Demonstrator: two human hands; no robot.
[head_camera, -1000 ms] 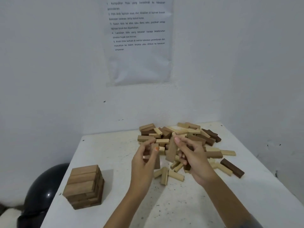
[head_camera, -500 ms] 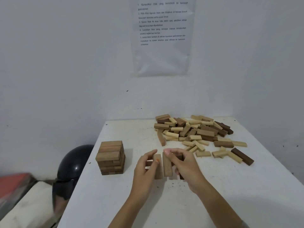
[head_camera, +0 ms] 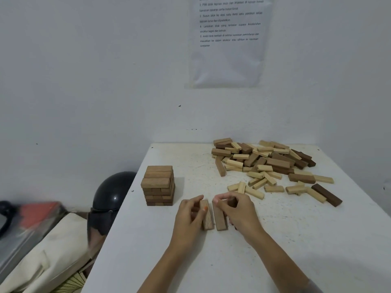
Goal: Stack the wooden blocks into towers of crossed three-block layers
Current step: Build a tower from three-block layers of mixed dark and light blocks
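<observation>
The only readable text stands on a white printed sheet [head_camera: 229, 42] fixed to the wall in the upper middle-right of the frame, its top cut off by the frame edge. It carries numbered lines of small black print in Malay or Indonesian, partly blurred. Item 2 appears to begin "Pilih blok lapisan", item 3 "Susun blok ke atas satu demi satu", item 4 "Laraskan blok yang", and item 5 "Ambil blok berbaki di sekitar kawasan". The remaining words are too small to read with certainty. Nothing else bears legible text.
</observation>
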